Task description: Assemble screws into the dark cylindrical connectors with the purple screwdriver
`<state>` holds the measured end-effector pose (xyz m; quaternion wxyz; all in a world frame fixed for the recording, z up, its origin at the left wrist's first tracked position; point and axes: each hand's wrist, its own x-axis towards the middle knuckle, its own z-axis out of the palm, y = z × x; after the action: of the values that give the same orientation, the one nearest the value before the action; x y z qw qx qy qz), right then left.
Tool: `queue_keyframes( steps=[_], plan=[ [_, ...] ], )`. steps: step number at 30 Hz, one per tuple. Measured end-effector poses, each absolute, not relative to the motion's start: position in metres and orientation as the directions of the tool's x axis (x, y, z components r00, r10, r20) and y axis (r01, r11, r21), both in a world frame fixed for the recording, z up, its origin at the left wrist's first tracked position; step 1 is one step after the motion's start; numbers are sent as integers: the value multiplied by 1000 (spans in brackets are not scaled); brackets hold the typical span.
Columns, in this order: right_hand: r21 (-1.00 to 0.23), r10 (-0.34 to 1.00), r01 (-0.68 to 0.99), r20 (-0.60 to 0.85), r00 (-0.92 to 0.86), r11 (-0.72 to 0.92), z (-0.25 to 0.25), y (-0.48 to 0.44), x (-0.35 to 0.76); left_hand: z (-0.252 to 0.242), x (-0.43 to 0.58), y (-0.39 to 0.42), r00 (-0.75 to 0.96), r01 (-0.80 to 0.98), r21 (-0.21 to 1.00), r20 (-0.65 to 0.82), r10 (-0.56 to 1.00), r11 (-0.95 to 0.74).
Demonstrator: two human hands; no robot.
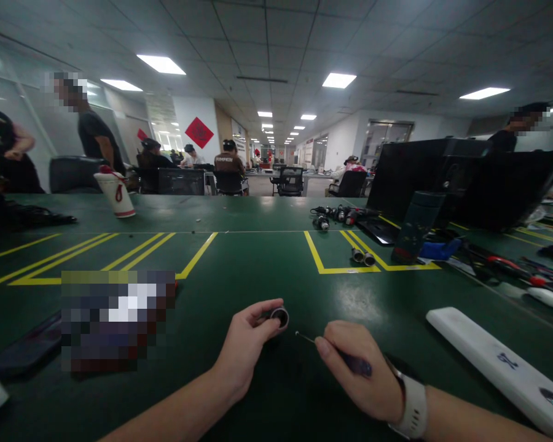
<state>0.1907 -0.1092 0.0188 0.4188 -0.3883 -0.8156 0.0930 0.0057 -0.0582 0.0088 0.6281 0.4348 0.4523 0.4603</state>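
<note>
My left hand (243,347) pinches a short, round metal connector (281,317) between thumb and fingers, its dark open end turned toward the right. My right hand (362,368) is wrapped round a slim screwdriver (358,366) with a dark handle. The screwdriver's thin shaft points left at the connector, and a gap separates the two. A small bright bit shows at its tip, too small to make out. Both hands hover over the green table (276,270). On my right wrist sits a watch with a pale strap (413,405).
Two similar metal connectors (363,256) lie within yellow tape lines, with more dark metal parts (334,215) behind. To the right are a white long case (498,365), a dark bottle (419,227) and monitors (410,175). A blurred-out device (120,325) and paper cup (115,191) stand left.
</note>
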Motion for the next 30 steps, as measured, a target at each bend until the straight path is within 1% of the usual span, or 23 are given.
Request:
queue_keyframes(
  steps=[3,7,10,14,20,25,30],
  plan=[
    [-386,612,515,685,-396,766,20,-112,193,12,7,-60,158,-185,961,-175,972,203],
    [-292,537,483,672,-510,825,21,-113,190,18,12,-65,117,-147,976,-145,982,162],
    [-253,535,512,653,-536,821,19,-112,187,22,15,-69,109,-126,983,-122,987,135],
    [-229,550,550,640,-536,803,17,-110,184,27,17,-71,111,-107,987,-109,988,121],
    [-150,535,596,645,-546,789,10,-108,181,23,18,-69,102,-101,989,-94,990,105],
    [-79,493,586,637,-592,807,13,-110,180,18,18,-67,88,-142,986,-72,993,84],
    [-70,469,572,658,-589,817,17,-111,180,22,18,-68,80,-124,987,-97,992,106]
  ],
)
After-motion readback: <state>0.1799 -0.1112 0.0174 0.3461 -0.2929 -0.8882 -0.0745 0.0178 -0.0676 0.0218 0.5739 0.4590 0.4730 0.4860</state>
